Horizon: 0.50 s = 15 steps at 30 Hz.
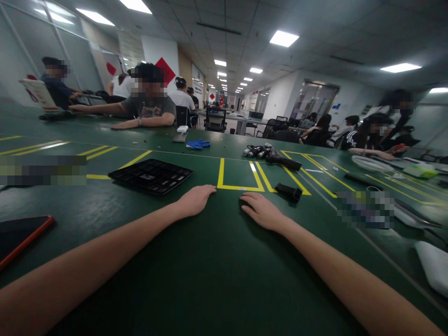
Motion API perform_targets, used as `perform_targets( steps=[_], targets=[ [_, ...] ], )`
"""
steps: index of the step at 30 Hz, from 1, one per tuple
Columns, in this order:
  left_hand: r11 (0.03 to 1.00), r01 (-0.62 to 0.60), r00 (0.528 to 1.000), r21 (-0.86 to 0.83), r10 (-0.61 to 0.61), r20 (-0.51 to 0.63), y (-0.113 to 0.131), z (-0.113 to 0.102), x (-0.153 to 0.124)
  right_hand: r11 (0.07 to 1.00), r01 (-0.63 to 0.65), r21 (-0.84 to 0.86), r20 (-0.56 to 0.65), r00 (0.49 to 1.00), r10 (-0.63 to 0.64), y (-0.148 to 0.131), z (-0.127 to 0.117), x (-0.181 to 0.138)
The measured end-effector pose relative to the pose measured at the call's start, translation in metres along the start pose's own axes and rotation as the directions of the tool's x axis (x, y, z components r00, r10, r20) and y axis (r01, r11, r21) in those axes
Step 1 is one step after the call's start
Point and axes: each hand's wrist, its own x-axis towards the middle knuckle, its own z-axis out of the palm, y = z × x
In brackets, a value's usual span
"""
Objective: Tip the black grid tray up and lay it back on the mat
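Note:
My left hand (196, 200) rests on the green table (210, 280), fingers stretched forward and holding nothing I can see. Just to its left lies a black, ribbed plastic panel (152, 176), flat on the table. Opposite, my right hand (261, 211) lies palm down with its fingers apart and nothing in them. Between and beyond both hands, yellow tape (241, 188) marks a three-sided outline on the tabletop. A short black object (289, 192), its kind unclear, lies beyond my right hand, slightly to the right.
Farther back lie a blue glove (198, 144) and a dark cluster of small parts (259, 150) beside a black cylinder (284, 162). An orange-edged tablet (24, 235) is at left, a white object (434, 266) at right. A person (150, 109) leans on the table's far side.

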Motion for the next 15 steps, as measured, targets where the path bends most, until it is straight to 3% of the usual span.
perform_targets(
  steps=[3,7,11,15],
  targets=[
    [0.996,-0.075,0.994,0.043,0.078,-0.074,0.009,-0.007,-0.011,0.992,-0.098,-0.079,-0.166,0.982,0.084,0.030,-0.009,-0.001],
    [0.937,-0.350,0.937,-0.010,0.350,-0.010,0.049,-0.014,-0.038,0.860,-0.435,-0.266,-0.373,0.869,0.325,0.080,-0.021,-0.014],
    [0.888,-0.459,0.888,-0.039,0.460,0.023,0.078,-0.012,-0.054,0.729,-0.630,-0.269,-0.260,0.776,0.574,0.107,-0.021,-0.029],
    [0.927,-0.362,0.929,0.095,0.367,-0.047,0.073,-0.014,-0.044,0.727,-0.646,-0.232,-0.183,0.763,0.620,0.110,-0.018,-0.029]
  ],
)
